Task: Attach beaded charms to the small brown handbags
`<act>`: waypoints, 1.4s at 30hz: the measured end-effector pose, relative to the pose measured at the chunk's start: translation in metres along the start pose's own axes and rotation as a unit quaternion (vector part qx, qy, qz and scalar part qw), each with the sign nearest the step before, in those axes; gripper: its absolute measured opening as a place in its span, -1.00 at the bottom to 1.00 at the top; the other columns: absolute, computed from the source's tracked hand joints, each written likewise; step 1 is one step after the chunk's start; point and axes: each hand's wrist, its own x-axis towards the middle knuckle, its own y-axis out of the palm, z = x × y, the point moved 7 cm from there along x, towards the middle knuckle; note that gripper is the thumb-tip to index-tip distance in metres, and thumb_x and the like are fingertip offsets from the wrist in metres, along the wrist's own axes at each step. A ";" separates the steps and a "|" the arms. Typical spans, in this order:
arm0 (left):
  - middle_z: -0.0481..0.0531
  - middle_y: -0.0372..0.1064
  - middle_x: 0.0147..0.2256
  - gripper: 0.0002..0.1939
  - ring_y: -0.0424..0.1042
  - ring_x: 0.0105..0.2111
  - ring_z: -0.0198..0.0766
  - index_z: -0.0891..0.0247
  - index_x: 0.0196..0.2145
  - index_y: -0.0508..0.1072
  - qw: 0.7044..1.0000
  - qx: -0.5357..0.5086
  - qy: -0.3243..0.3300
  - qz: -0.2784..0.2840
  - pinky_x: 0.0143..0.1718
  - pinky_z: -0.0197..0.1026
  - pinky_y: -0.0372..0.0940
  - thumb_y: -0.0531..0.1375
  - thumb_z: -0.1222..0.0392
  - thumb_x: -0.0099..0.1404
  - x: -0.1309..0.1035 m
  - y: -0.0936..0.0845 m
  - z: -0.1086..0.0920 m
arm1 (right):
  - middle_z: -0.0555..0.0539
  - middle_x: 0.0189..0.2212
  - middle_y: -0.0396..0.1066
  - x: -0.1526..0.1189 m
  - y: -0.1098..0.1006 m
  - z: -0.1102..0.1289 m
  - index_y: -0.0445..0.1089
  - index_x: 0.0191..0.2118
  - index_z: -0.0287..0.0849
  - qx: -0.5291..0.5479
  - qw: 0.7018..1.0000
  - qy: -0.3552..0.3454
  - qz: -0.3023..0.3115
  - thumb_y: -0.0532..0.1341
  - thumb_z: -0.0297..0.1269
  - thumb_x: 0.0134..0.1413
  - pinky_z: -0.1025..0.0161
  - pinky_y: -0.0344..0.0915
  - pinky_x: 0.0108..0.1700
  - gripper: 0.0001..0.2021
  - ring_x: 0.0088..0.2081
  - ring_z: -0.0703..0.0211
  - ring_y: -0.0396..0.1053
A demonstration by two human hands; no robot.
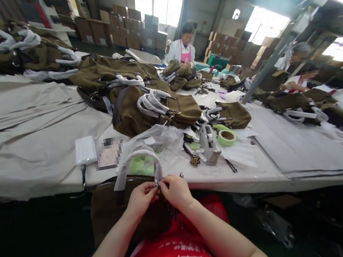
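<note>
An olive-brown handbag (109, 210) rests against me at the table's front edge. Its handle (144, 153) is wrapped in white plastic and arches up over the tabletop. My left hand (143, 199) pinches at the base of that handle. Close against it, my right hand (175, 190) pinches at the same spot. Between the fingertips is a small dark metallic piece, too small to name. A dark strap or cord hangs below the right hand, partly hidden by it.
Green tape (226, 136) and a grey tape dispenser (209, 144) stand right of the bag. A leopard-print charm (194, 160) lies nearby. A white box (85, 150) with a cable sits left. Olive bags (155, 109) are heaped behind. A co-worker (182, 49) works across the table.
</note>
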 end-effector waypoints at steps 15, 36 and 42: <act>0.01 0.60 -0.34 -0.42 0.57 -0.24 0.11 0.07 -0.21 0.28 0.996 0.084 0.018 0.021 -0.27 -0.01 0.50 0.25 -0.24 -0.15 0.026 -0.016 0.010 | -0.14 -0.35 0.59 0.018 0.004 0.003 0.61 -0.27 -0.05 0.007 0.996 0.075 0.044 0.20 -0.15 0.05 0.19 0.39 -0.26 -0.76 -0.27 -0.04 0.55; 0.11 0.47 -0.22 -0.73 0.46 -0.33 -0.15 0.23 -0.26 0.48 0.919 0.295 0.249 -0.076 -0.24 -0.13 0.35 0.13 0.00 0.23 -0.019 -0.006 -0.051 | 0.03 -0.56 0.42 0.012 0.005 -0.011 0.50 -0.44 -0.20 0.356 0.934 0.041 0.001 0.26 -0.17 -0.01 0.35 0.22 -0.40 -0.80 -0.49 0.26 0.29; 0.04 0.49 -0.41 -0.68 0.45 -0.45 -0.24 0.28 -0.37 0.50 0.984 0.077 0.161 0.007 -0.37 -0.21 0.39 0.21 -0.07 0.20 -0.015 -0.004 -0.046 | 0.06 -0.64 0.36 -0.004 0.003 -0.019 0.48 -0.42 -0.23 0.550 0.824 0.095 0.102 0.35 -0.03 -0.13 0.39 0.13 -0.54 -0.68 -0.61 0.35 0.20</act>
